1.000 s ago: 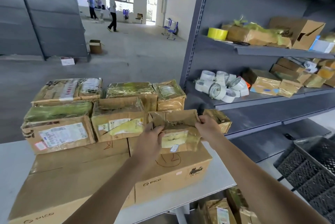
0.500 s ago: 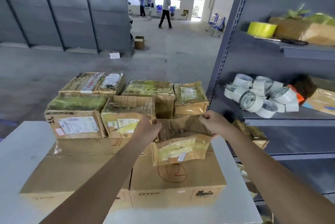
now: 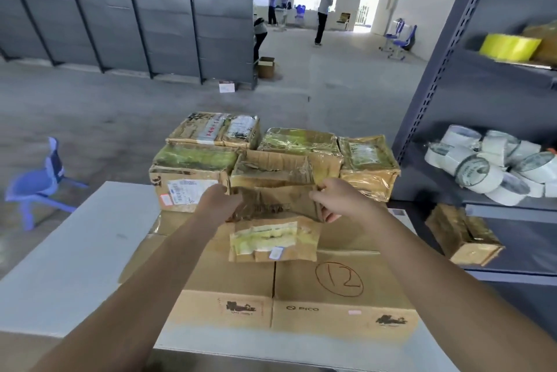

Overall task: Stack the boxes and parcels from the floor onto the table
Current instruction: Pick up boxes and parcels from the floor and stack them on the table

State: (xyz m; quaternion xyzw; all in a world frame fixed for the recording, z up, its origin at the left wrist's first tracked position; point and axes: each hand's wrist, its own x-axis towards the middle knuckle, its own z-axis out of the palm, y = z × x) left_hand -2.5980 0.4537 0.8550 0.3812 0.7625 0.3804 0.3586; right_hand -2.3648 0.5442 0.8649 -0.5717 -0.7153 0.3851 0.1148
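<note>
I hold a small crumpled cardboard parcel (image 3: 275,221) with a yellowish label, above the large boxes. My left hand (image 3: 221,201) grips its left end and my right hand (image 3: 337,201) pinches its right end. Below it lie two large flat brown boxes (image 3: 340,284), one marked with a circled 12, on the white table (image 3: 75,251). Behind the parcel, several taped parcels (image 3: 196,172) stand in rows on top of those boxes. Whether the held parcel touches the box behind it cannot be told.
A grey metal shelf rack (image 3: 434,70) stands right of the table, holding white tape rolls (image 3: 488,163), a yellow tape roll (image 3: 509,47) and a wrapped parcel (image 3: 464,236). A blue chair (image 3: 39,182) stands left. People (image 3: 324,10) stand far back.
The view has swung left and closer. The parcel in both hands has moved forward toward the row of stacked parcels and sits a little higher against them.
</note>
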